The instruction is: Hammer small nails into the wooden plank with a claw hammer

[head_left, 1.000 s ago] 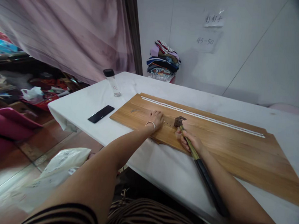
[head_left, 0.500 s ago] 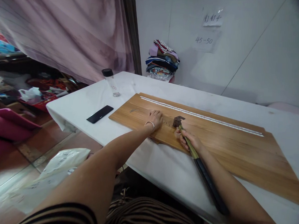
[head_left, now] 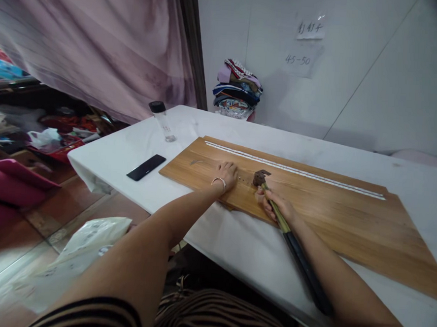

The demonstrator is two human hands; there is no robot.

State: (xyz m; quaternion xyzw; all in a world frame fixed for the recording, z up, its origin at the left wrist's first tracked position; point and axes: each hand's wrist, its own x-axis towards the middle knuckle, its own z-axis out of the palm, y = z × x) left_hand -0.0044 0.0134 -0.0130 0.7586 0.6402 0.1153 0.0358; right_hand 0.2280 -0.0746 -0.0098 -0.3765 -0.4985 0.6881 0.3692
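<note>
My right hand (head_left: 277,205) is wrapped round the upper handle of a claw hammer (head_left: 282,221), close below its rusty head. The hammer head is just over a wooden board (head_left: 323,209), and its long black grip slants back toward me along my forearm. My left hand (head_left: 227,175), with a thin bracelet at the wrist, rests palm down on the board, fingers stretched out. Between the hand and the hammer head, several small nails (head_left: 241,178) show in the board. A few loose nails (head_left: 195,162) lie toward the board's left end.
A white strip like a measuring tape (head_left: 295,169) runs along the board's far side. On the white table (head_left: 131,143) are a black phone (head_left: 146,167) and a clear bottle with a dark lid (head_left: 163,121). Folded cloths (head_left: 238,88) are stacked by the wall.
</note>
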